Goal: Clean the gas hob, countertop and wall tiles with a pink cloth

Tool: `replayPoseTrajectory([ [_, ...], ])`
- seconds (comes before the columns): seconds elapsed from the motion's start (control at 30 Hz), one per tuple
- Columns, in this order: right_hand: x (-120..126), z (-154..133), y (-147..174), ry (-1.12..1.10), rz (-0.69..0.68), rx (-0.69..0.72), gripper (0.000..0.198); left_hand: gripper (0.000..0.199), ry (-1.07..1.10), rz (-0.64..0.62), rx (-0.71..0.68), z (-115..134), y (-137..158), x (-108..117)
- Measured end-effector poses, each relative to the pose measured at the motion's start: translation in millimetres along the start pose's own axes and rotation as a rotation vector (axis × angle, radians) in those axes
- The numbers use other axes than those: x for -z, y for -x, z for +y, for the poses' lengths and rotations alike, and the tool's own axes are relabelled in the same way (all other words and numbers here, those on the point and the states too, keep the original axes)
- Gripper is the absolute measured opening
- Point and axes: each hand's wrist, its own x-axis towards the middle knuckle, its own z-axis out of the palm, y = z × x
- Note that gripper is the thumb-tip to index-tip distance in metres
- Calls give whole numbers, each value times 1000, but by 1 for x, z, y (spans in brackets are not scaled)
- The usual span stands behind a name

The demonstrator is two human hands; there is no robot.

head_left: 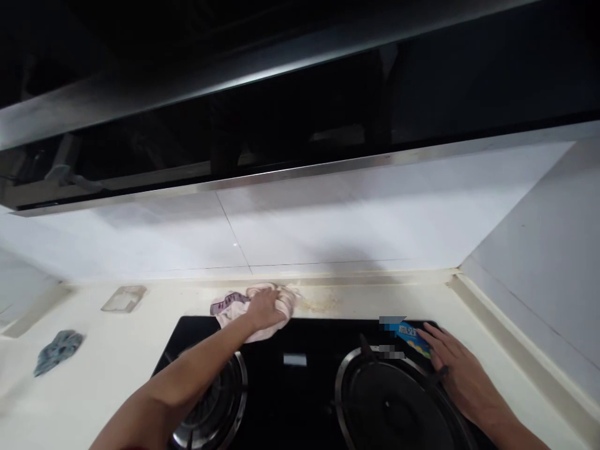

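My left hand [265, 307] is pressed down on a crumpled pale pink cloth [277, 319] with a purple patterned strip. The cloth lies across the counter strip behind the stove and overlaps the stove's back edge. Just right of the cloth, a yellowish-brown stain [321, 301] marks the counter. My right hand [462, 369] rests at the right back corner of the black glass stove [293, 400], fingers stretched out. Its fingertips touch the edge of a blue printed label [409, 334], which looks flat on the glass, though I cannot tell if it is stuck down.
A black range hood [300, 125] with a metal lower edge hangs low overhead. Two burners, the left [210, 403] and the right [398, 406], sit in the stove. On the left counter lie a grey-blue rag [59, 351] and a small clear square dish [124, 299].
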Motion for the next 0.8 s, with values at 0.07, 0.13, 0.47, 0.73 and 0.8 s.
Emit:
replayPoseTrajectory([
  [0.07, -1, 1, 0, 5, -5, -4, 47, 72, 3, 1, -92, 40, -12, -8],
  [0.13, -2, 4, 1, 4, -9, 1, 47, 78, 7, 17, -137, 78, -25, -15],
  [0.47, -2, 11, 1, -18, -10, -23, 48, 77, 138, 56, -352, 126, -53, -38],
  [0.73, -10, 21, 4, -99, -23, -36, 46, 105, 254, 25, -97, 71, -20, -41],
  [0.8, -4, 28, -4, -135, -49, -63, 45, 113, 264, -3, -58, 65, -7, -41],
])
